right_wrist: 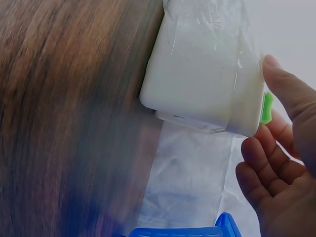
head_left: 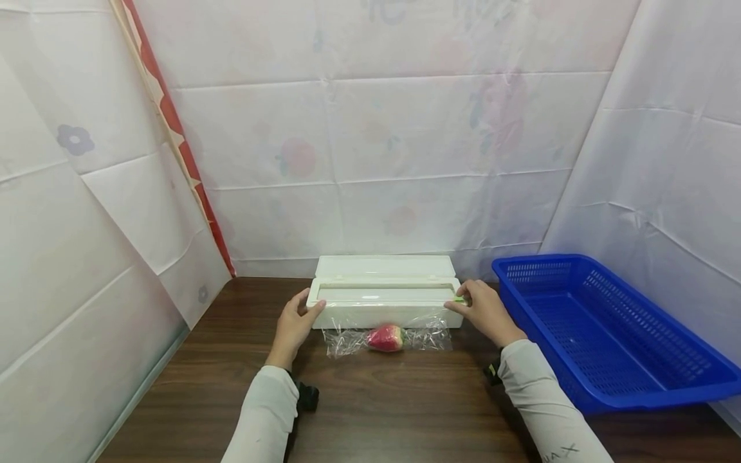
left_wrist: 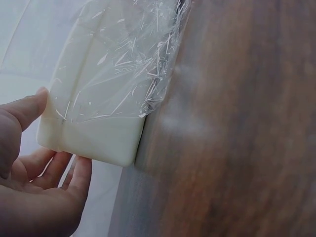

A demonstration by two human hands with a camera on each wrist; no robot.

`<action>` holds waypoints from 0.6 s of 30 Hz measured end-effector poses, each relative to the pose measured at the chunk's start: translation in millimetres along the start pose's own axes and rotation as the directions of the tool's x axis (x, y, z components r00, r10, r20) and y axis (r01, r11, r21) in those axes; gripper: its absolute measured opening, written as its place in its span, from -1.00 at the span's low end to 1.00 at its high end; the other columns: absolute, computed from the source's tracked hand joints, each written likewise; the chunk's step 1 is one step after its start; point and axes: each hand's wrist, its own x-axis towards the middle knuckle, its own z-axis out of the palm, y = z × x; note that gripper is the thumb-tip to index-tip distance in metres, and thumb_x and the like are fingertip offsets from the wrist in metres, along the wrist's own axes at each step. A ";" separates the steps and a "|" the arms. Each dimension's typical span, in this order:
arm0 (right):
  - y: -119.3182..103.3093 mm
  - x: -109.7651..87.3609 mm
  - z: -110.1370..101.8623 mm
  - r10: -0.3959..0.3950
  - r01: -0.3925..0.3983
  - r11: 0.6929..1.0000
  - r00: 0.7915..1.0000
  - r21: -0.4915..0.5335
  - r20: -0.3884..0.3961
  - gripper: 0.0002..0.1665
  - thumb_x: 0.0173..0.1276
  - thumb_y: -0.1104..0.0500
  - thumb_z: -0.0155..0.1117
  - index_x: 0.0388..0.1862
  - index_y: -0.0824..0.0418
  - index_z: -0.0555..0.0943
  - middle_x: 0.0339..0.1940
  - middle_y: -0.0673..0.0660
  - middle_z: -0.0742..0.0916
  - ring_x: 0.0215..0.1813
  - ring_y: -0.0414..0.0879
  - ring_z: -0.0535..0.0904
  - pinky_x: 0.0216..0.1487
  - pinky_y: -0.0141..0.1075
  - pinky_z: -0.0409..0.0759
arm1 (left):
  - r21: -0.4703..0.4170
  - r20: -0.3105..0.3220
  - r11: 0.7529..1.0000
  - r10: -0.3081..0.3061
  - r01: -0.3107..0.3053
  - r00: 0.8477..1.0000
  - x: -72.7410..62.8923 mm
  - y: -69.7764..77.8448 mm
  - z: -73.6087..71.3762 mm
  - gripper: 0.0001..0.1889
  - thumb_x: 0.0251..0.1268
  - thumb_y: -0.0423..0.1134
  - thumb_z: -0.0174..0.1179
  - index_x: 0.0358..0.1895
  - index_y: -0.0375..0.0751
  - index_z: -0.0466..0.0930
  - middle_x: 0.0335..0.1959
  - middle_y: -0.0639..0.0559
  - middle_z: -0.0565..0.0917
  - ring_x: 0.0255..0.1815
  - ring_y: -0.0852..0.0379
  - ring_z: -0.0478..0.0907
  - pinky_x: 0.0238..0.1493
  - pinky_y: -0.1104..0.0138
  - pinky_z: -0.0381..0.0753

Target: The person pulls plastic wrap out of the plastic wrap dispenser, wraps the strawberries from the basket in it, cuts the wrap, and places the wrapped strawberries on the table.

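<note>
A white cling film dispenser stands on the table with its lid tipped back. My left hand grips its left end, thumb on the front top edge and fingers against the end wall. At the opposite end my right hand holds the corner, with the thumb at the top edge and the forefinger by a green slider. Clear film hangs over the front onto the table. A red and pale yellow fruit-like item lies there, apparently wrapped in film.
A blue perforated plastic basket stands to the right, close to my right forearm. Printed white sheets hang behind and on both sides of the brown wooden table.
</note>
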 end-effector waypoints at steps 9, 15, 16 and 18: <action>-1.1 3.4 -4.1 -0.079 0.080 0.996 0.997 -0.028 0.025 -0.71 0.22 0.09 0.55 -0.27 0.25 0.66 -0.45 0.03 0.54 -0.35 -0.08 0.41 -0.30 -0.16 0.43 | -0.001 0.003 1.000 -0.005 0.005 1.000 1.0 -0.4 -0.9 -0.22 0.41 0.04 0.26 0.54 -0.23 0.18 0.49 -0.31 0.21 0.38 -0.26 0.35 0.26 -0.10 0.44; 0.7 1.7 -4.5 -0.102 0.103 0.994 0.994 -0.047 0.026 -0.75 0.22 0.11 0.55 -0.27 0.22 0.69 -0.42 0.00 0.58 -0.35 -0.12 0.44 -0.31 -0.19 0.48 | 0.004 0.007 1.000 -0.011 0.011 1.000 1.3 -1.8 -1.8 -0.22 0.41 0.06 0.26 0.54 -0.22 0.18 0.50 -0.31 0.19 0.39 -0.27 0.33 0.28 -0.11 0.43; 1.1 1.5 -4.5 -0.107 0.109 0.992 0.994 -0.057 0.024 -0.76 0.23 0.11 0.54 -0.28 0.22 0.69 -0.41 0.00 0.58 -0.35 -0.12 0.44 -0.31 -0.19 0.48 | 0.003 0.009 1.000 -0.011 0.011 1.000 1.5 -1.8 -1.9 -0.22 0.41 0.05 0.26 0.54 -0.21 0.18 0.49 -0.31 0.20 0.39 -0.27 0.34 0.27 -0.10 0.43; 1.0 0.9 -4.9 -0.120 0.122 0.990 0.993 -0.071 0.021 -0.77 0.23 0.11 0.54 -0.30 0.20 0.68 -0.41 0.00 0.58 -0.35 -0.13 0.44 -0.31 -0.19 0.48 | -0.005 0.016 1.000 -0.008 0.008 1.000 2.0 -2.0 -2.1 -0.22 0.41 0.04 0.26 0.55 -0.21 0.17 0.48 -0.30 0.24 0.38 -0.26 0.36 0.27 -0.10 0.44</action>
